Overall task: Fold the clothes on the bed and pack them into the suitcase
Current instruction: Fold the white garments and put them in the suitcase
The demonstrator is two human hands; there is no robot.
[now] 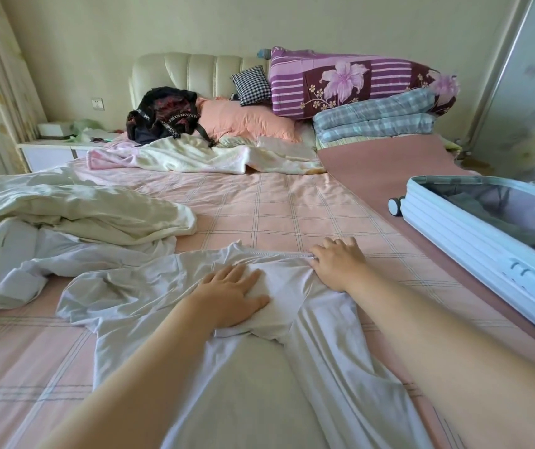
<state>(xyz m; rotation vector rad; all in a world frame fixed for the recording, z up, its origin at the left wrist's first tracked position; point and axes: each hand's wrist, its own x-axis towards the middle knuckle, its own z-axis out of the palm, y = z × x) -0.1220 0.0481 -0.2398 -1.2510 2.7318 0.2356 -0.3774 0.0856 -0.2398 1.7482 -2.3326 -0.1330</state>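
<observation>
A pale lilac garment [149,286] lies spread on the pink checked bed [275,209] in front of me. My left hand [232,294] presses flat on its middle with straight fingers. My right hand [337,262] rests at the garment's far hem, fingers curled down on the stitched edge; whether it pinches the cloth I cannot tell. The open white suitcase [473,244] lies on the bed's right side, with dark and lilac items inside. More crumpled white and cream clothes [75,212] are heaped at the left.
At the headboard lie a black bag [165,115], a pink pillow [246,119], a cream blanket [201,155] and stacked folded quilts [366,102]. A bedside cabinet [59,150] stands at the left. A wardrobe door [525,92] rises behind the suitcase.
</observation>
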